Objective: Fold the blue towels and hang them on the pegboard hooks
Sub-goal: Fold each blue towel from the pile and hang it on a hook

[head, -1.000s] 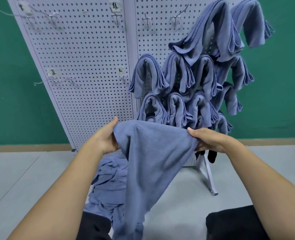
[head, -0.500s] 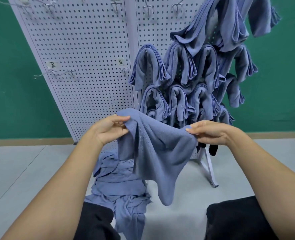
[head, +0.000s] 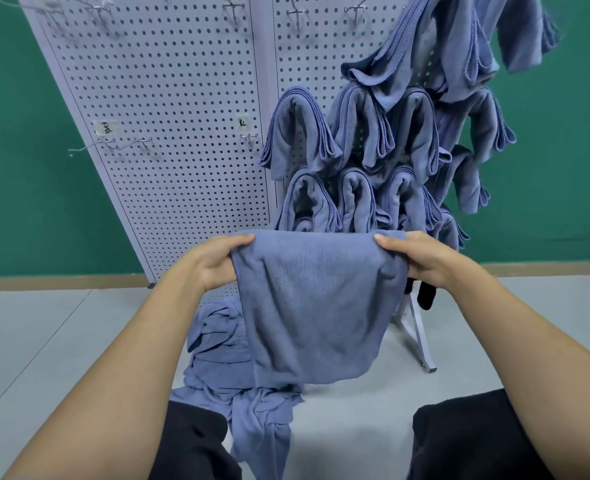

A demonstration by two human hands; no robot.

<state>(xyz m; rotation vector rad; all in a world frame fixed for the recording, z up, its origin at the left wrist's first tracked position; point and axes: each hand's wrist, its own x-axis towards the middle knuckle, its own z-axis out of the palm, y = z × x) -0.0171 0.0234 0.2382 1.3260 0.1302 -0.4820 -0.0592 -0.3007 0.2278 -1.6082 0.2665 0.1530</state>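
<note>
Hanging smooth betw left hand (head: pixel 214 261), right hand (head: pixel 425 258): blue towel (head: pixel 314 306), prob. doubled.

Facing me, a flat, matte, dark-green wall (head: pixel 27 168) fills the bg from L edge to R edge. Along its foot runs a narrow tan baseboard (head: pixel 61 284), seen on both sides & approx level across the view. Below it a pale grey, smooth floor (head: pixel 44 341) stretches toward me, crossed on the L by a thin straight seam (head: pixel 34 358) that slants down toward the L edge. Light is soft & even across wall & floor; shadows on the floor near me are faint & blurry-edged.
</note>
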